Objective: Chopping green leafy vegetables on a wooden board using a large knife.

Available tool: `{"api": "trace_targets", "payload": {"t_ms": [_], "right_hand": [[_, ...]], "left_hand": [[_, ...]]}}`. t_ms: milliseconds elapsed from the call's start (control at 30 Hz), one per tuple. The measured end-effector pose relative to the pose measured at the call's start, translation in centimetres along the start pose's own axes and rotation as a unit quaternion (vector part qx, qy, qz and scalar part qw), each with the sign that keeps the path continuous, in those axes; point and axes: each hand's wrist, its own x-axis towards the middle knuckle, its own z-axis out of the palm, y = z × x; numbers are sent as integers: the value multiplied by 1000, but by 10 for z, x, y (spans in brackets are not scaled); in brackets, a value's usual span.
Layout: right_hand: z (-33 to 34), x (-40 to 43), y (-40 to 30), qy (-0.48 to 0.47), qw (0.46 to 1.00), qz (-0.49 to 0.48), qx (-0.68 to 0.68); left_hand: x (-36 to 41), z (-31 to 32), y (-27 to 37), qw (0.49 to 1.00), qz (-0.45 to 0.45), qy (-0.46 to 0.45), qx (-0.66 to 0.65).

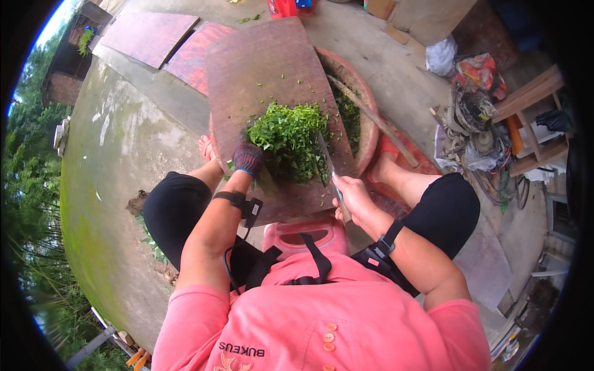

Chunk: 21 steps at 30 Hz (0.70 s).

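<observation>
A heap of chopped leafy greens (290, 134) lies on a worn wooden board (260, 60) in front of me. My left hand (248, 156), in a dark knitted glove, is closed over leafy greens at the heap's left edge. Leaves poke out beside the glove, while its fingertips are hidden. In my bare right hand (353, 197) is the handle of a knife (328, 160). The blade stands at the heap's right side, its lower edge hidden among the cut leaves. Small green bits are scattered over the board.
Beneath the board sits a round reddish tub (369, 88) holding more greens, with a wooden stick (376, 120) across its rim. A pink plastic stool (306, 232) is close to me. Ropes and bags (480, 111) clutter the right, beside a wooden rack (529, 120).
</observation>
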Motion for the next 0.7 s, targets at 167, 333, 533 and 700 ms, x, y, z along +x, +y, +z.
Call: {"api": "trace_targets", "payload": {"t_ms": [167,333,533,700], "right_hand": [[15,10,-8,-5,994,-24,-105],[20,16,-6,-32,979,-36,-197],[10,10,-14,18,975,-73,-209],[-3,26,-22,45,959,-89,-267]], "left_hand": [[-7,-11,-13,996,59,55,45],[-20,-9,8,944,94,-40,-314],[-20,-9,31,896,34,112,-429],[-14,-28,36,976,-100,37,-191]]}}
